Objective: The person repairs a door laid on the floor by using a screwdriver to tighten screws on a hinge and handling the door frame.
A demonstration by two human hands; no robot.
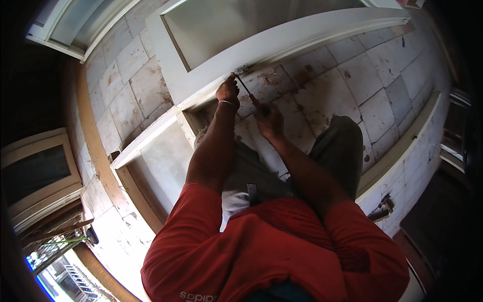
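1. Two hands at work on one spot: the near edge of a white framed panel (302, 39) with a large dull pane (221, 25), lying over pale floor tiles (375, 108).
2. Right hand (270, 122): closed around the reddish handle of a screwdriver (245, 85); its dark shaft slants up and left toward the panel's edge.
3. Left hand (229, 90): fingers curled in close beside the tool's far end, at the panel's edge. Whether they pinch the tip, a screw or only the edge, cannot tell.
4. Metal fitting (243, 68), small, sits on that edge, just beside the tip. Exact contact between tip and fitting is too small to make out.
5. Second frame (138, 194), with a pale pane, lies to the left of the legs, near the left forearm; neither hand is on it.
6. Step in hand, judged: working a screw at the fitting, left hand guiding, right hand turning. Driving in or backing out: undetermined.
7. Next move, judged: calls for a seated tip, shaft in line with the screw, and firm push with the twist; a slanted shaft could slip toward the left fingers.
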